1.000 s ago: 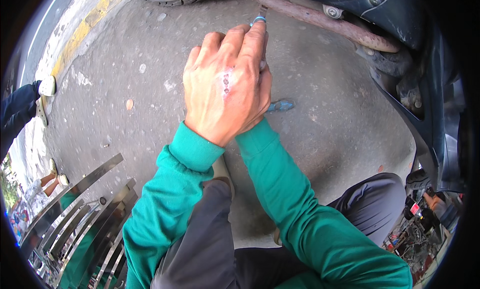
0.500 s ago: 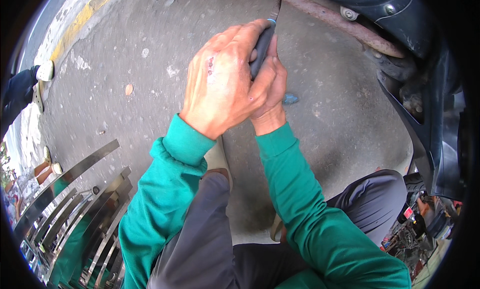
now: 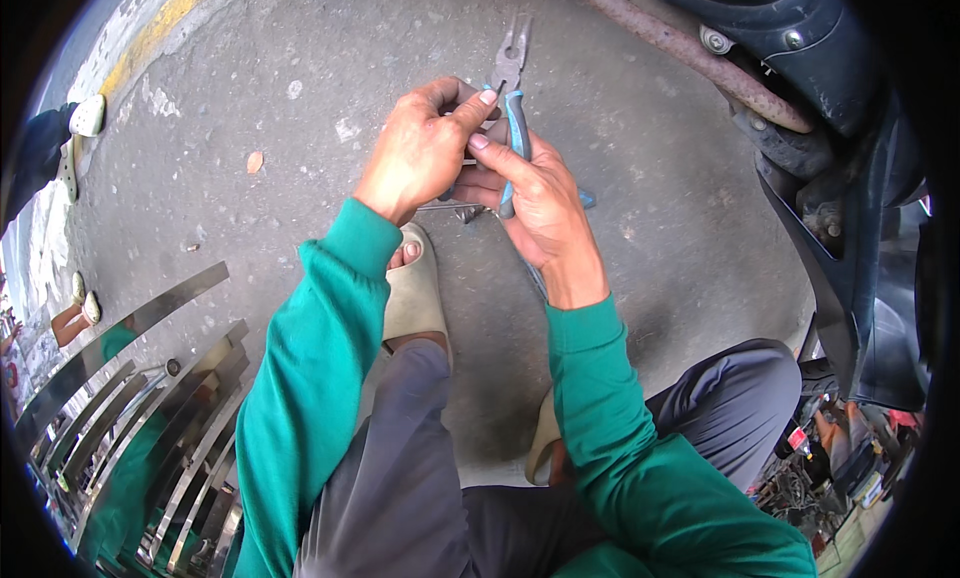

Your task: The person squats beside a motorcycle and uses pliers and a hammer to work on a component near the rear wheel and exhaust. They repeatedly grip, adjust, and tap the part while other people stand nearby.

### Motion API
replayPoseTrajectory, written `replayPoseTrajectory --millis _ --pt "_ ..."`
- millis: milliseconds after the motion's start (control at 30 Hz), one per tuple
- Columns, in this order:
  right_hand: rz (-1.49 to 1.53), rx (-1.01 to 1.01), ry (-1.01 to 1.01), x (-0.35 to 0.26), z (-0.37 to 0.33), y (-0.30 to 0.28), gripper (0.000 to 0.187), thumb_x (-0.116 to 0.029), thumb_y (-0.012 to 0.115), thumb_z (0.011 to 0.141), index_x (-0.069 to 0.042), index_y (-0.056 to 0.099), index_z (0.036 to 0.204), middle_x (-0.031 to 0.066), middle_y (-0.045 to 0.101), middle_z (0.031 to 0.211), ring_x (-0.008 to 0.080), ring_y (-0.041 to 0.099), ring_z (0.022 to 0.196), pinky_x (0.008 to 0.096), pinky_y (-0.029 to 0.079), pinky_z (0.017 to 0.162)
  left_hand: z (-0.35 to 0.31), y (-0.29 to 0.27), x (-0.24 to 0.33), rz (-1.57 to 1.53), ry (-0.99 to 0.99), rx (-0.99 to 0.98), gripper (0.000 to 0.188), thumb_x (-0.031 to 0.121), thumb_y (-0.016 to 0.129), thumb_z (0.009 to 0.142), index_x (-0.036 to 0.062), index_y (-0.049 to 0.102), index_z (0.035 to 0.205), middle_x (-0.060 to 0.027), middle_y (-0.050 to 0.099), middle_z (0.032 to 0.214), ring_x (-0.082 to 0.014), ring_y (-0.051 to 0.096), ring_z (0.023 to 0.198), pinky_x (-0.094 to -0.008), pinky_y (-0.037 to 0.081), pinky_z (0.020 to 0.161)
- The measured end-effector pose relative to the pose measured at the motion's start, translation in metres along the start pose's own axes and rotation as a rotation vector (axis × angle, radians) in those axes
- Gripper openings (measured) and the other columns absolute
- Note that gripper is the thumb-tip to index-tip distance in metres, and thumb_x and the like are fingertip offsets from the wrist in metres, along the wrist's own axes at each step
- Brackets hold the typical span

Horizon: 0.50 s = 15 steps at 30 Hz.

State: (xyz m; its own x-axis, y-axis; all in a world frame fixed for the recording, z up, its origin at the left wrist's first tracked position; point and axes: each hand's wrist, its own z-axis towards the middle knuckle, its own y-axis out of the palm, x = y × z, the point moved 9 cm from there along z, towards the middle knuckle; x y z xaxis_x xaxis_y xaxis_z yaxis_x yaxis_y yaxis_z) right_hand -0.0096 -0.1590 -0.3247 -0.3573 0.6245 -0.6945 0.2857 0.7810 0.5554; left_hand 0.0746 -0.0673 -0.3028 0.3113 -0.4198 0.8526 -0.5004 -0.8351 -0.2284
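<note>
Pliers with narrow, pointed jaws and blue-and-grey handles (image 3: 517,130) are between my two hands, their metal jaws pointing away from me and slightly parted. My left hand (image 3: 415,153) is closed, with its thumb and fingers pinching near the pivot; the other handle is largely hidden behind it. My right hand (image 3: 545,193) is partly curled around the near handle, its thumb reaching toward my left fingers. Whether something small is pinched between the fingertips, I cannot tell. Beneath the hands, thin metal pieces (image 3: 467,213) show against the ground, and a blue object (image 3: 586,198) peeks out beside my right hand.
A dark vehicle part (image 3: 850,68) with a rusty pipe (image 3: 690,53) fills the upper right. Curved shiny metal slats (image 3: 130,353) stand at the lower left. Assorted clutter (image 3: 830,458) lies at the lower right. Other people's feet (image 3: 88,116) show at the left.
Both hands have come nearer to me and moved apart slightly. The pliers have turned so both handles spread and the jaws show. Earlier my left hand covered much of my right hand.
</note>
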Motion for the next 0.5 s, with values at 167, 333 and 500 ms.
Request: replayPoseTrajectory --millis 167,333,500 --pt "-0.155 0.222 -0.091 -0.028 -0.004 -0.002 0.026 -0.015 0.059 0.101 0.001 0.062 0.121 0.0152 0.069 0.112 0.0274 0.073 0.102 0.0447 0.063 0.084 0.007 0.023 0.005 -0.262 -0.027 -0.076 0.035 0.032 0.062 0.105 -0.0007 0.071 0.115 -0.0101 0.074 0.098 -0.0182 0.069 0.076 -0.0353 0.059 0.056" --pt "-0.467 0.335 -0.143 -0.052 0.004 -0.010 0.030 -0.019 0.060 0.097 0.000 0.063 0.120 0.0129 0.069 0.109 0.0271 0.073 0.099 0.0432 0.063 0.081 0.021 0.033 0.021 -0.367 0.024 -0.125 0.030 0.030 0.064 0.106 0.0019 0.073 0.113 -0.0005 0.067 0.089 -0.0085 0.056 0.077 -0.0277 0.045 0.064" --pt "-0.612 0.390 -0.214 -0.069 0.007 -0.013 0.032 -0.020 0.062 0.097 0.000 0.064 0.121 0.0125 0.069 0.107 0.0257 0.072 0.097 0.0426 0.063 0.079 0.031 0.043 0.024 -0.428 0.034 -0.194 0.026 0.028 0.064 0.106 0.0035 0.072 0.107 0.0011 0.064 0.088 -0.0080 0.054 0.075 -0.0277 0.043 0.063"
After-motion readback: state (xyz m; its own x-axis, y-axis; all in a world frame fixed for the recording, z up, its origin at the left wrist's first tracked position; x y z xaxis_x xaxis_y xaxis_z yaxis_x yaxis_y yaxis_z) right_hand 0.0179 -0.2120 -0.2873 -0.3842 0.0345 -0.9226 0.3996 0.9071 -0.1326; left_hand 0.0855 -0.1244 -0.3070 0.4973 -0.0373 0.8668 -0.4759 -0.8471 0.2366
